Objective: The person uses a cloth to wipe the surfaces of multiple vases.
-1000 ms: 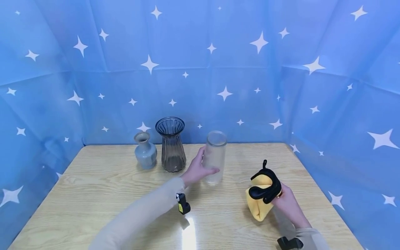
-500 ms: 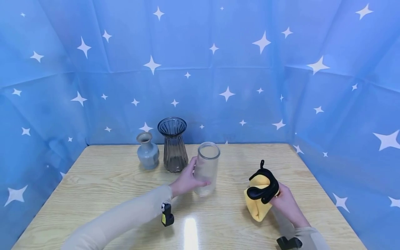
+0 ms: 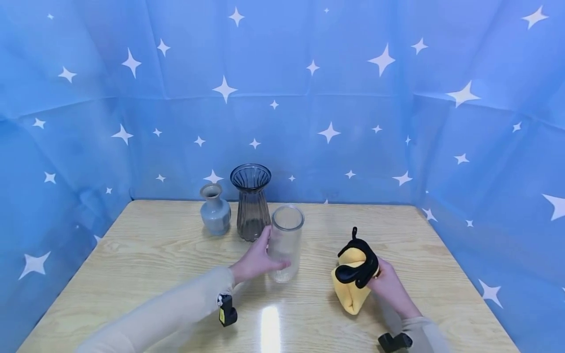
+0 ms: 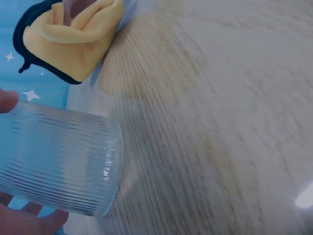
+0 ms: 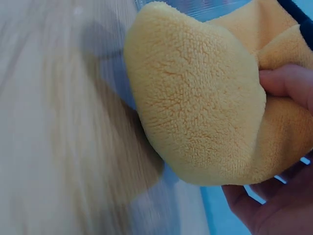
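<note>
My left hand (image 3: pixel 260 257) grips a clear ribbed glass vase (image 3: pixel 288 245) round its side. The left wrist view shows thumb and fingers on opposite sides of the ribbed glass vase (image 4: pixel 63 156); whether its base touches the table is hard to tell. To the right, my right hand (image 3: pixel 390 287) holds a bunched yellow cloth (image 3: pixel 348 294) with black edging. Close up, the fluffy cloth (image 5: pixel 195 103) is folded over, with the thumb pressing into it and the fingers beneath. The cloth is apart from the vase.
A grey smoked-glass vase (image 3: pixel 252 211) with a flared rim stands just behind and left of the clear one. Beside it is a small blue-grey vase (image 3: pixel 215 213). Blue star-patterned curtains (image 3: pixel 282 122) surround the wooden table (image 3: pixel 154 255) at the back and sides.
My left hand has brought the clear vase left and nearer to me, closer to the smoked-glass vase. The right hand keeps its hold on the cloth. The head view has shifted slightly.
</note>
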The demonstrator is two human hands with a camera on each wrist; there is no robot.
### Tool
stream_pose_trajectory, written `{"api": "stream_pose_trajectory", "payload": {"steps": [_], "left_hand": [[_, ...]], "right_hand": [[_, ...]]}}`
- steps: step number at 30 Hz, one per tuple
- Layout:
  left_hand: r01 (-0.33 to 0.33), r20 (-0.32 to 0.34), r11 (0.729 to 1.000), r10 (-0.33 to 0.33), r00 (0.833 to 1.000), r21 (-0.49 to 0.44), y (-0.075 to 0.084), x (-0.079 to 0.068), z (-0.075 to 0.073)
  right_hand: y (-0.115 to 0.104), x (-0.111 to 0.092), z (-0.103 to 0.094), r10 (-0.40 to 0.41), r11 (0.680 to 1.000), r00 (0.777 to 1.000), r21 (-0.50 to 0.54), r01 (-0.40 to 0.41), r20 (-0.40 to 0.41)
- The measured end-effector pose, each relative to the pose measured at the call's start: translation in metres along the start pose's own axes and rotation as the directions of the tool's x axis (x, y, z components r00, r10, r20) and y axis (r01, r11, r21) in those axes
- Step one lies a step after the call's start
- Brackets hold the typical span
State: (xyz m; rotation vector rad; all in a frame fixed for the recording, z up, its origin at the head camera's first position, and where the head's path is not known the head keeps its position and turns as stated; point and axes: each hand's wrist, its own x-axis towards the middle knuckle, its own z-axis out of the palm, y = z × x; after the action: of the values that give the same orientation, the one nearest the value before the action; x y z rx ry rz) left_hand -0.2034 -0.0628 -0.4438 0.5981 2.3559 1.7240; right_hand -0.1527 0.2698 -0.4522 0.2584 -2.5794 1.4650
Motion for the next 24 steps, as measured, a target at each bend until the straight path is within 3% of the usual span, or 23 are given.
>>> {"api": "stream_pose_trajectory", "payload": {"steps": [10, 16, 20, 24], "left_hand": [[-0.08, 0.087, 0.991, 0.071, 0.994, 0.11, 0.0, -0.004, -0.015], [-0.074, 0.119, 0.988, 0.057, 0.991, 0.138, -0.003, -0.002, -0.019], [-0.074, 0.123, 0.989, 0.058, 0.991, 0.127, -0.005, -0.001, -0.019], [-0.073, 0.133, 0.992, 0.059, 0.989, 0.103, -0.006, -0.002, -0.018]], "right_hand": [[-0.014, 0.015, 0.028, -0.057, 0.991, 0.992, 0.125, 0.042, 0.117], [-0.021, 0.027, 0.057, -0.078, 0.975, 0.982, 0.22, 0.039, 0.174], [-0.02, 0.03, 0.075, -0.124, 0.962, 0.963, 0.265, 0.058, 0.24], [-0.024, 0.029, 0.086, -0.094, 0.974, 0.941, 0.225, 0.02, 0.326]]}}
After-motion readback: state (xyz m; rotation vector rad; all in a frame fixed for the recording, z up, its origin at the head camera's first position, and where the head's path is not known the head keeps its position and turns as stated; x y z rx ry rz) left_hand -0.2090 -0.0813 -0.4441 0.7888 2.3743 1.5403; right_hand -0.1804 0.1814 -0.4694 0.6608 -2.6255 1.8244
